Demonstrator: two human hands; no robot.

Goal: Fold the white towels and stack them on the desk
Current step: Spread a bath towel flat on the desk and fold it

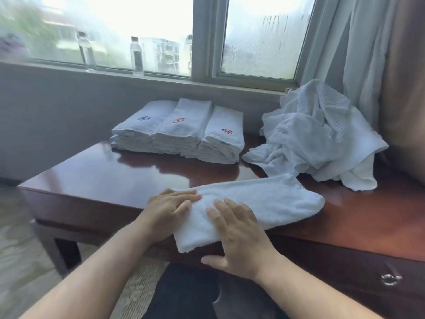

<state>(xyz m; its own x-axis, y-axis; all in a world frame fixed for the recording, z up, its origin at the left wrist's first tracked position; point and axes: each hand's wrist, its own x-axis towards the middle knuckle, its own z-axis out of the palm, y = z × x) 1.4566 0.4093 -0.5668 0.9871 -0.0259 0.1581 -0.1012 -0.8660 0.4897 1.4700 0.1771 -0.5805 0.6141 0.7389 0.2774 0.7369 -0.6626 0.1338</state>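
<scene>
Folded towel [264, 203] lay at desk [103, 176] front edge, long axis running left-near to right-far. Left hand [170, 210] and right hand [239, 238] pressed flat on its left end, fingers straight, holding nothing. Three stacks [179, 132] behind bore blue and red embroidery, unreadable. Loose pile [317, 134] far right.

Daylit window [138, 31], grey curtain [358, 47], two bottles [137, 56] on sill.
</scene>
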